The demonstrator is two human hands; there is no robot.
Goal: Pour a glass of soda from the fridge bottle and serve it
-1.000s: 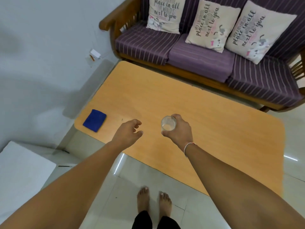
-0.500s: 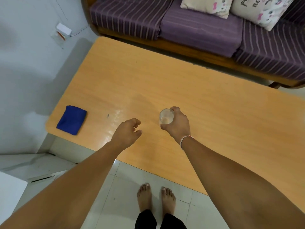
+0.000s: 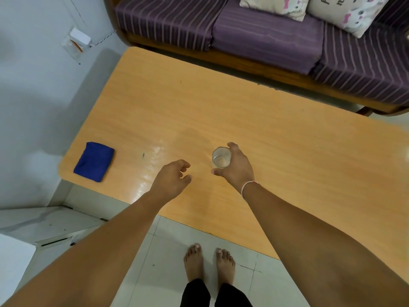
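My right hand [image 3: 238,168] clamped round small clear drinking glass [image 3: 220,157], now lower than moment ago, at or just above orange wooden tabletop [image 3: 254,120]; contact unclear. Left hand [image 3: 171,179] empty, fingers loosely curled. Serving nearly complete.

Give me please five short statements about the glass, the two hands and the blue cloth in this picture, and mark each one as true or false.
1. The right hand is wrapped around the glass. True.
2. The left hand holds the blue cloth. False: the left hand is empty, fingers loosely curled, and the cloth lies apart from it near the table's left end.
3. The glass is over the wooden table. True.
4. The glass is filled to the rim with dark soda. False: only a little pale liquid shows at the bottom.
5. A soda bottle stands on the table beside the glass. False: no bottle is in view.
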